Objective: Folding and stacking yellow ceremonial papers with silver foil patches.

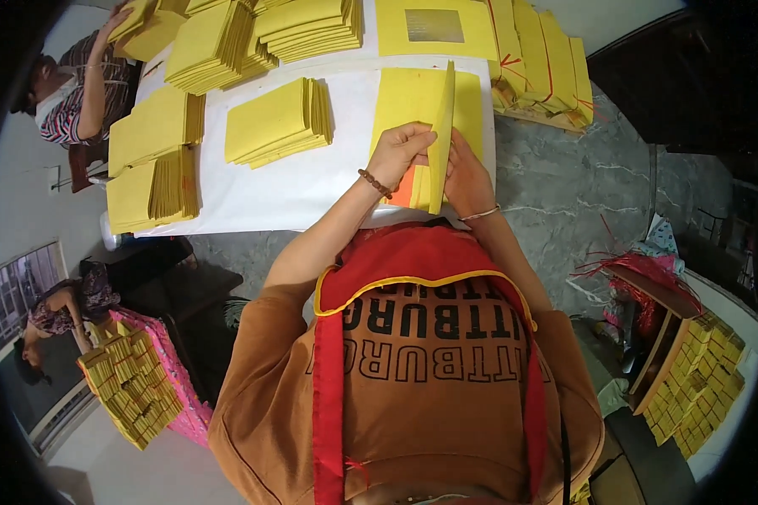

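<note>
My left hand [400, 151] pinches the top edge of a folded yellow paper sheet [440, 126] that stands upright on the white table [312, 181]. My right hand [467, 177] presses against the sheet's right side from behind. An orange sheet [404, 192] lies under my left hand. A flat yellow sheet [413, 93] lies just beyond both hands.
Several stacks of yellow paper [278, 122] cover the table's left and far side, with red-tied bundles [543, 59] at the far right. A person [76, 84] sits at the far left corner; another [59, 311] bends over a basket of bundles [135, 383]. A crate of bundles [699, 379] stands at my right.
</note>
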The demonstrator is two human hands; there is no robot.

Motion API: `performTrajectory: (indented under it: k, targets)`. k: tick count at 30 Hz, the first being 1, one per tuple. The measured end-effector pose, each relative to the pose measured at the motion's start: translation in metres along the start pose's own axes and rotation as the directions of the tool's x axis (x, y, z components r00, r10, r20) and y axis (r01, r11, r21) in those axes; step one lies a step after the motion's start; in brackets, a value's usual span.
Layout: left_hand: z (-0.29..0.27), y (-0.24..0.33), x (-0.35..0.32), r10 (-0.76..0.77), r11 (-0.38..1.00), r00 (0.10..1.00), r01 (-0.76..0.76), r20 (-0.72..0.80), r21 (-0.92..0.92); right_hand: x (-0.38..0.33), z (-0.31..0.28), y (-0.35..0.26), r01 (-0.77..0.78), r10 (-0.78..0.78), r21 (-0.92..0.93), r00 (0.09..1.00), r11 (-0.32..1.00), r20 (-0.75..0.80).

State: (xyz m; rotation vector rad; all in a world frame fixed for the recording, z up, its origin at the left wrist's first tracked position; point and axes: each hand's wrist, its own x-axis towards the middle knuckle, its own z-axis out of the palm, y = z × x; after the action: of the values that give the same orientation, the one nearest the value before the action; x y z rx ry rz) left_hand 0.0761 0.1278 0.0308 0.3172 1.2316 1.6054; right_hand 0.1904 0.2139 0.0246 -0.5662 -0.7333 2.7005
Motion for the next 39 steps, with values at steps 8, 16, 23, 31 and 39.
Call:
performTrajectory:
  k: [8,16,23,31,39]
  targets:
    - [0.0,-0.009,0.003,0.06,0.995,0.997,-0.056,-0.049,0.088,-0.001,0.007,0.002,0.021,-0.02,0.038,0.999,0.999,-0.042]
    - [0.002,-0.009,0.002,0.091,0.991,0.995,-0.088,-0.027,0.105,-0.006,0.004,0.0,-0.056,0.061,0.074,0.996,0.996,-0.072]
    - [-0.002,-0.014,0.004,0.116,0.991,0.993,-0.115,-0.015,0.067,-0.007,-0.001,0.0,-0.081,0.084,0.061,0.995,0.995,-0.049]
    - [0.001,-0.014,0.0,0.166,0.982,0.984,-0.16,-0.064,0.098,-0.003,-0.009,0.004,-0.049,0.051,0.181,0.999,0.982,-0.007]
    - [0.013,-0.006,0.003,0.509,0.654,0.86,-0.414,0.036,0.633,-0.005,-0.007,0.008,-0.088,0.101,0.121,0.99,0.989,-0.102]
